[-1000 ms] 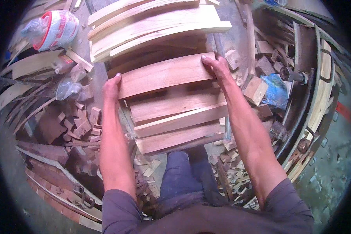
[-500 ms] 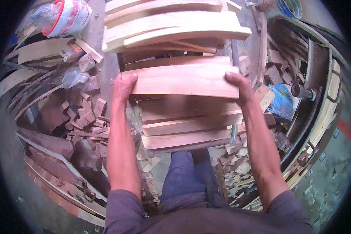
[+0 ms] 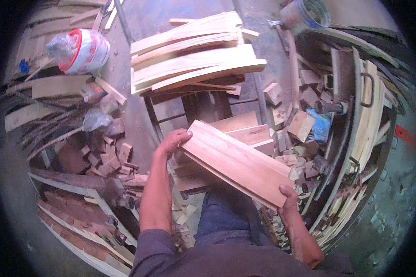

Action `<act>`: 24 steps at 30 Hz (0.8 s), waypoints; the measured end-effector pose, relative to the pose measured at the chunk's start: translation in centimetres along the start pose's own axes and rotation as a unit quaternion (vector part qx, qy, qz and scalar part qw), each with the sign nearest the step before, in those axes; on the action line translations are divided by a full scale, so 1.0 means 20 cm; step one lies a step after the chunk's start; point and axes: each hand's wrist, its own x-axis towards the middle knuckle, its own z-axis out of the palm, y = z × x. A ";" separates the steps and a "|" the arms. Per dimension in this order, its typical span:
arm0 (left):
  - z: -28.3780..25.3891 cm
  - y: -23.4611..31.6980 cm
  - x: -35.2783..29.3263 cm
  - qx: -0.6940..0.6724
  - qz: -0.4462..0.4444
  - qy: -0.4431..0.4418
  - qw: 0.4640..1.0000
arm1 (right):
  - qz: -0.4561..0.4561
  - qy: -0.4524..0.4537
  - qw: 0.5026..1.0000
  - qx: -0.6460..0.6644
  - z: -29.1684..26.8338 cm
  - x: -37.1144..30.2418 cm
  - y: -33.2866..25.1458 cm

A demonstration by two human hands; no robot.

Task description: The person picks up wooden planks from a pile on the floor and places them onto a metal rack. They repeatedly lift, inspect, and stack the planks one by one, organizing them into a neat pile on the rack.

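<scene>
A pale wooden board (image 3: 238, 161) is held in both my hands in front of my legs. It slants down from upper left to lower right. My left hand (image 3: 174, 141) grips its far left end, thumb on the top face. At its near right end, my right hand (image 3: 289, 201) clamps it the same way. A strip of wood runs under its near edge; whether this is a second board I cannot tell. Beneath and behind it, more boards (image 3: 252, 134) lie on a metal rack (image 3: 156, 115), partly hidden by the held board.
A pile of pale boards (image 3: 194, 64) sits at the rack's far end. Wood offcuts (image 3: 108, 161) lie heaped on both sides. A white and red bucket (image 3: 90, 51) stands far left, a grey bucket (image 3: 305, 14) far right. A metal frame (image 3: 346, 138) holding long strips flanks my right side.
The board has tilted from nearly level: its right end came down toward me, with my right hand lower. The view has shifted, and the far pile appears lower and more to the left.
</scene>
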 end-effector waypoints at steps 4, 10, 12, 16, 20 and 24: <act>0.22 0.10 -0.02 -0.029 0.057 -0.023 0.998 | -0.022 0.023 0.998 0.055 -0.07 -0.14 0.06; 0.46 0.30 -0.38 -0.020 0.094 -0.048 0.994 | -0.097 0.000 0.993 0.069 -0.41 -0.48 0.20; 0.51 0.29 -0.55 -0.060 0.112 -0.120 0.985 | -0.142 -0.028 0.988 0.057 -0.49 -0.67 0.22; 0.79 0.13 -0.78 -0.012 0.119 -0.184 0.976 | -0.226 -0.048 0.969 0.086 -0.98 -0.93 0.56; 1.20 -0.15 -1.12 0.048 0.063 -0.224 0.971 | -0.113 0.127 0.976 0.136 -1.44 -1.42 1.11; 1.31 -0.65 -1.03 -0.051 -0.024 -0.440 0.896 | -0.242 0.167 0.938 0.181 -1.67 -1.95 1.29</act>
